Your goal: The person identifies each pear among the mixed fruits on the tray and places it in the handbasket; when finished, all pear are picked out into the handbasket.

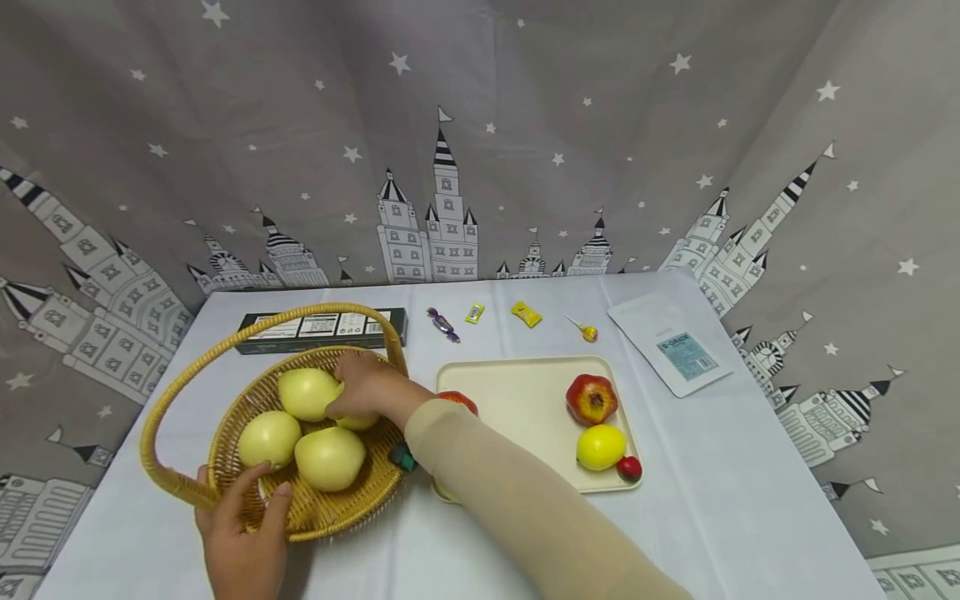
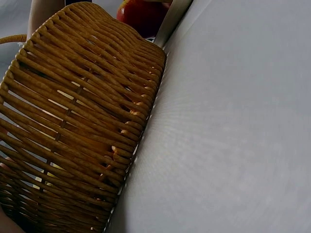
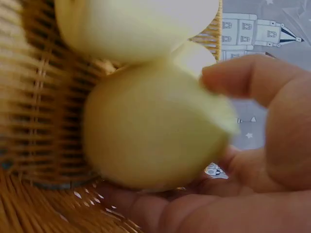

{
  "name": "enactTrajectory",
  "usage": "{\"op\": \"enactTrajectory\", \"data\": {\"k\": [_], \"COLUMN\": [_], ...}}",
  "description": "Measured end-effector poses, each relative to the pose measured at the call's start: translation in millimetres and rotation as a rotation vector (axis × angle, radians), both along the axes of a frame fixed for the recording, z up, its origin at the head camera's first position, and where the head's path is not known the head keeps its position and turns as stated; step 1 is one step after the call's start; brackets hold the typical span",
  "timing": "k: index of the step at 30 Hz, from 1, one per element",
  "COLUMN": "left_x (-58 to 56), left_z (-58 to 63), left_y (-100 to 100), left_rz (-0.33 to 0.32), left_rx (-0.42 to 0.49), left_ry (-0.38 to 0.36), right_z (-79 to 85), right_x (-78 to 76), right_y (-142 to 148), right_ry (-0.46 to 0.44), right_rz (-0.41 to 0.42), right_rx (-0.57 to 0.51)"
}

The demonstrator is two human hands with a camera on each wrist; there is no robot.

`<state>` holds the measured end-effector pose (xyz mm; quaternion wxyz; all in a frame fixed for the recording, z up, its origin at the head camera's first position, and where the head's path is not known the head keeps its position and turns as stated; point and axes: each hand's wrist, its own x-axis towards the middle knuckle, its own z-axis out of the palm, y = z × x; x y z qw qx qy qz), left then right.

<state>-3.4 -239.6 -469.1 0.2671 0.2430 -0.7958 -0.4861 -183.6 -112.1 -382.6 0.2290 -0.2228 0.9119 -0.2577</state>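
A wicker basket (image 1: 352, 517) with a tall arched handle (image 1: 161, 417) stands at the left of the table, holding several pale yellow pears (image 1: 330, 458). My left hand (image 1: 243, 533) grips its near left rim, fingertips reaching inside. The left wrist view mostly shows the basket's woven side (image 2: 77, 111). Reaching across into the basket, my right hand (image 1: 363, 387) holds a pear at the far right side. In the right wrist view, the thumb lies along this pear (image 3: 155, 126) and the other fingers curl underneath, partly hidden. Another pear (image 3: 136, 24) lies just beyond.
A cream tray (image 1: 517, 400) carries pomegranates (image 1: 592, 400), a lemon (image 1: 601, 447) and a small red fruit (image 1: 629, 468); my right sleeve covers its left part. Behind lie a dark box (image 1: 352, 329), wrapped candies (image 1: 527, 313), a lollipop (image 1: 588, 332) and a white pouch (image 1: 667, 342).
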Motion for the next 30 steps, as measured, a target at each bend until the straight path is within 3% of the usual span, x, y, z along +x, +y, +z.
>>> {"op": "enactTrajectory", "data": {"k": [7, 13, 16, 20, 22, 25, 30], "left_x": [-0.2, 0.3, -0.9, -4.0, -3.7, -1.5, -1.4], "left_z": [-1.0, -0.8, -0.7, -0.3, 0.2, 0.5, 2.0], "left_y": [-0.3, -0.4, 0.4, 2.7, 3.9, 5.3, 5.7], "left_rz": [0.001, 0.008, 0.004, -0.006, -0.008, 0.0, 0.013], "left_rx": [0.007, 0.008, 0.009, 0.007, 0.016, 0.029, 0.047], "left_ry": [-0.003, -0.016, -0.02, -0.02, -0.024, -0.035, -0.044], "right_z": [-1.0, 27.1, 48.5, 62.1, 55.0, 28.1, -21.0], "right_x": [0.4, 16.1, 23.7, 33.7, 42.7, 58.6, 78.8], "right_y": [-1.6, 7.3, 33.0, 88.9, 117.7, 152.5, 184.5], "right_ry": [0.024, 0.141, 0.17, 0.113, 0.061, 0.03, 0.099], "right_rz": [0.051, 0.155, 0.235, 0.271, 0.232, 0.19, 0.194], "right_rx": [-0.006, -0.017, -0.124, -0.396, -0.546, -0.71, -0.749]}}
